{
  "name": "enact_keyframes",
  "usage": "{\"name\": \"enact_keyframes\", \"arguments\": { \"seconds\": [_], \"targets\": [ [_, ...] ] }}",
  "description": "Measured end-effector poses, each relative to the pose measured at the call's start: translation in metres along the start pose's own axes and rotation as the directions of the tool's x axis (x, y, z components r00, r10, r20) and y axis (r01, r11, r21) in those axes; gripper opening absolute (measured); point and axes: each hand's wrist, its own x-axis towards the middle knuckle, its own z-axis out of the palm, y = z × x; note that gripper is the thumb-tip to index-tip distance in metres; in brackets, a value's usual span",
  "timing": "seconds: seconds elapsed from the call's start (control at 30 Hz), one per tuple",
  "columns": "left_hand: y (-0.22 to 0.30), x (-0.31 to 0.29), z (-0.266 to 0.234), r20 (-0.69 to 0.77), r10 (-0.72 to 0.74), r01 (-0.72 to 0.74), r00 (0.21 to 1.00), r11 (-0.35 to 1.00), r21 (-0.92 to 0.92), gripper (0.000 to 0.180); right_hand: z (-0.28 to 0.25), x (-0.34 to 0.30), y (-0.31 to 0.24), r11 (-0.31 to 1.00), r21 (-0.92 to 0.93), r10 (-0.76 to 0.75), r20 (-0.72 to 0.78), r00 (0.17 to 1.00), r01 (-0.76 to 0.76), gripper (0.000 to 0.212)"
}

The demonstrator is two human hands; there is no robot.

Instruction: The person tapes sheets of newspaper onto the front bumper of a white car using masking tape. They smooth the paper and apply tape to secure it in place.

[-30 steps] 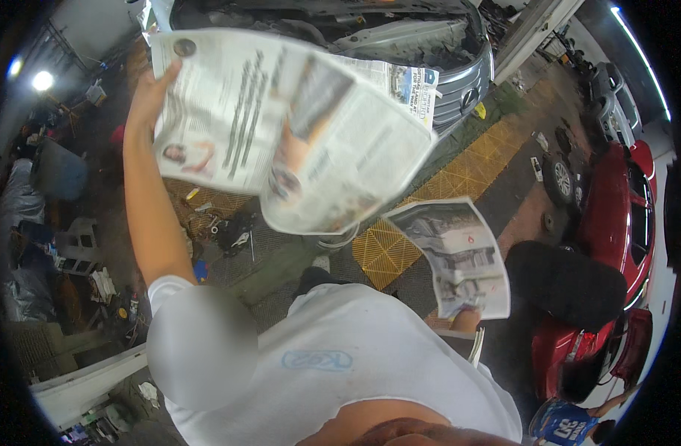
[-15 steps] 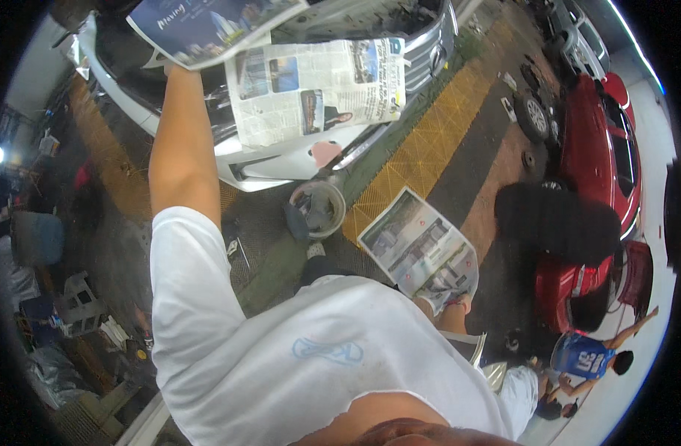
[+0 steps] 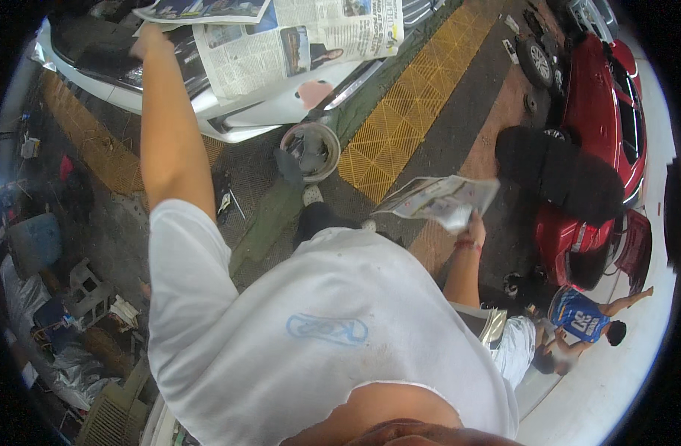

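My left arm reaches far forward over the white car part [image 3: 251,123]. My left hand [image 3: 153,41] is at the left end of a dark printed newspaper sheet [image 3: 206,10]; its fingers are smeared, so their grip is unclear. Another newspaper sheet [image 3: 258,59] with text and photos lies across the white part, partly under the dark sheet. On my right, my right hand [image 3: 470,229] is closed on the edge of a loose newspaper page [image 3: 437,199], which hangs bent in the air above the floor.
A round bucket [image 3: 310,152] stands by the white part, near my foot. A pinkish patch [image 3: 314,94] marks the white surface. Yellow floor strips [image 3: 400,111], a loose wheel [image 3: 537,63] and a red car [image 3: 604,111] lie right. A person in a blue jersey [image 3: 582,316] is farther right.
My right hand has moved forward and right, lifting and bending its page. The left hand, hidden before, now shows beside the dark sheet. The view has shifted, so the white part sits higher.
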Motion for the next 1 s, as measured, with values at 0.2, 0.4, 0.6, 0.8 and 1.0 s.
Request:
{"name": "enact_keyframes", "arguments": {
  "seconds": [0.2, 0.4, 0.6, 0.8, 1.0],
  "targets": [
    [-0.062, -0.231, -0.11, 0.589, 0.296, -0.614, 0.751, 0.64, 0.461, 0.064, 0.16, -0.064, -0.033, 0.992, 0.129, -0.024, 0.317, 0.948, -0.018, 0.03],
    [-0.237, -0.442, -0.212, 0.891, -0.319, -0.495, 0.322, 0.746, 0.446, 0.105, 0.226, -0.107, -0.056, 0.989, 0.082, 0.051, 0.591, 0.805, -0.123, 0.03],
    [-0.232, -0.457, -0.203, 0.722, -0.165, -0.41, 0.671, 0.729, 0.548, 0.015, 0.206, -0.075, -0.115, 0.934, 0.297, -0.043, 0.649, 0.76, -0.201, 0.036],
    [-0.146, -0.468, -0.206, 0.771, -0.088, -0.599, 0.63, 0.576, 0.556, 0.025, 0.161, -0.039, -0.137, 0.884, 0.461, -0.252, 0.613, 0.749, -0.08, 0.041],
    [-0.304, -0.51, -0.143, 0.871, -0.461, -0.749, 0.17, 0.514, 0.418, 0.065, 0.151, -0.066, -0.121, 0.932, 0.243, -0.068, 0.846, 0.529, -0.269, 0.039]
  ]
}}
